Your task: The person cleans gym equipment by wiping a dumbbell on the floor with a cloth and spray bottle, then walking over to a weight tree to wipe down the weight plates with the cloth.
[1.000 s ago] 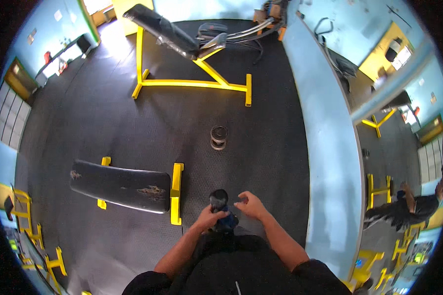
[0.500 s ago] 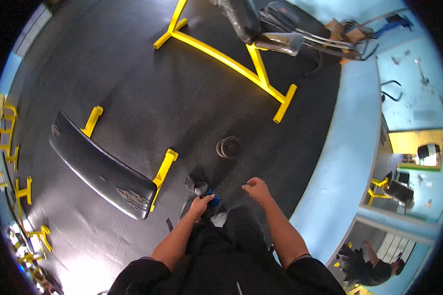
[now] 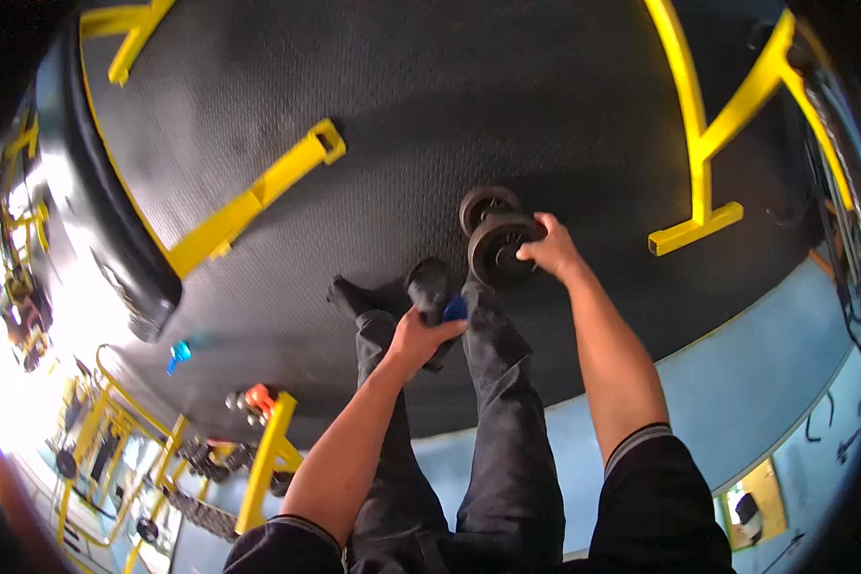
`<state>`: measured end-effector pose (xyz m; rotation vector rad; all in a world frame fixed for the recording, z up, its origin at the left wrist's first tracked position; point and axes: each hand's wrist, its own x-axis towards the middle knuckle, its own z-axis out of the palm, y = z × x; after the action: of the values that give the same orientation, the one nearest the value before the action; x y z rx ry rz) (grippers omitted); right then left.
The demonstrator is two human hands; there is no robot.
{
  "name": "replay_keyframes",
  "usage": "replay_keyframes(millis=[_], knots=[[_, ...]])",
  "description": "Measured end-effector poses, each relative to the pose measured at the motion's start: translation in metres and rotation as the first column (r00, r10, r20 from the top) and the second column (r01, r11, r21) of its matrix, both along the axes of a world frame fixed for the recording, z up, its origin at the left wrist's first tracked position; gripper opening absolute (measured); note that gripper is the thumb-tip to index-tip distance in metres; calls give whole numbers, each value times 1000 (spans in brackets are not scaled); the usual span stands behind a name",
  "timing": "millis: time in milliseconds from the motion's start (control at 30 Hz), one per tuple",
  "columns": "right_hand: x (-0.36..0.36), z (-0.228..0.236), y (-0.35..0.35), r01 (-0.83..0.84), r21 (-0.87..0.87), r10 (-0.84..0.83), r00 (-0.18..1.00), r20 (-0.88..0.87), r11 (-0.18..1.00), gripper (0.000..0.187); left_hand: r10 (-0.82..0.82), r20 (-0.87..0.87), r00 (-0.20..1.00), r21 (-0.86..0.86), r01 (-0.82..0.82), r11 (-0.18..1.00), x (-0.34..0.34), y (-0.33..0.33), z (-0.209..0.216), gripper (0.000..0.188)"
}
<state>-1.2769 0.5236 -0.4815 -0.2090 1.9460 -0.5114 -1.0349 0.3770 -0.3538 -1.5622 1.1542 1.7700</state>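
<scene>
A dark dumbbell (image 3: 488, 222) with round plates at both ends is in front of my right leg. My right hand (image 3: 551, 247) grips its nearer plate, fingers over the rim and thumb on the end face. Whether the dumbbell still touches the floor I cannot tell. Between my lower legs, my left hand (image 3: 427, 337) is closed around a dark, round-ended object (image 3: 430, 279) with a bright blue part (image 3: 456, 308). My palm and fingers cover much of it, so its kind is unclear.
Black textured matting (image 3: 402, 115) covers the floor. At left stands a padded black bench (image 3: 105, 182) with a yellow leg (image 3: 258, 196). A yellow frame (image 3: 700, 191) stands at right, near a light blue wall (image 3: 737, 411). Racks with weights (image 3: 206, 459) are at lower left.
My right hand has reached forward and taken hold of the dumbbell. The left still holds its dark and blue object. My view has turned, bringing the racks at lower left into sight.
</scene>
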Motion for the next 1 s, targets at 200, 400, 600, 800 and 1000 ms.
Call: replay_keyframes(millis=[200, 400, 600, 800, 1000], knots=[[-45, -42, 1, -48, 128, -25, 855, 518, 991, 73, 282, 23, 959, 143, -282, 949, -35, 64, -69, 65], [-12, -38, -12, -42, 207, -36, 933, 359, 977, 59, 329, -102, 939, 109, -318, 942, 33, 95, -53, 71], [113, 10, -53, -416, 267, 451, 889, -84, 869, 74, 425, -28, 905, -32, -425, 904, 116, 69, -2, 67], [180, 50, -72, -550, 282, 597, 794, -117, 786, 73, 566, -149, 811, -70, -579, 812, 228, 56, 60, 74], [301, 188, -146, -879, 295, 911, 409, 57, 376, 37, 655, -212, 726, -118, -684, 720, 366, 62, 144, 72]])
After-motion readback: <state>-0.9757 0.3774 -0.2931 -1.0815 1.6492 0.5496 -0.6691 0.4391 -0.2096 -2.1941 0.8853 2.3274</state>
